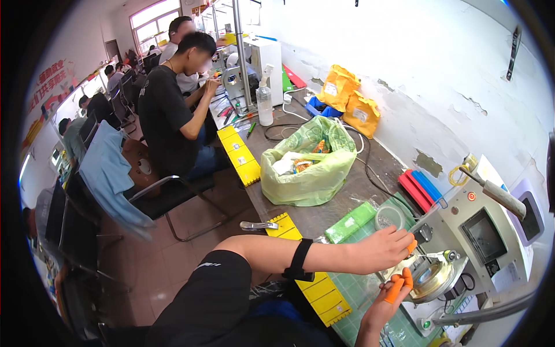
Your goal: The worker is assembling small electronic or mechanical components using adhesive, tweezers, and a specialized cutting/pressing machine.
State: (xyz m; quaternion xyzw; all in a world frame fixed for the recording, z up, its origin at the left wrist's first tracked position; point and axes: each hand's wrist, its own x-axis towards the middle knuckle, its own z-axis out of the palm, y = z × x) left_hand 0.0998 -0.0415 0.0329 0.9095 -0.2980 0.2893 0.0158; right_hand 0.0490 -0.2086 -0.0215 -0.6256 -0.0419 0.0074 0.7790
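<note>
My left hand (pixel 384 250) reaches across the bench to the front of a beige bench machine (pixel 465 217), with an orange finger cot on a fingertip. Its fingers are curled together; whatever they hold is too small to make out. Just below it, my right hand (pixel 388 301) wears orange finger cots (pixel 398 288), its fingertips bent together beside the machine's round metal wheel (pixel 430 280). Anything pinched there cannot be made out. A clear round dish (pixel 389 217) of small pieces stands behind my left hand, near a green packet (pixel 351 222).
A green plastic bag (pixel 306 182) of wrappers sits on the bench. Beyond it are yellow packages (pixel 338 87) and a pump bottle (pixel 265 103). A yellow strip (pixel 324 298) edges the green cutting mat (pixel 347 272). Another person (pixel 173 110) sits farther along the bench.
</note>
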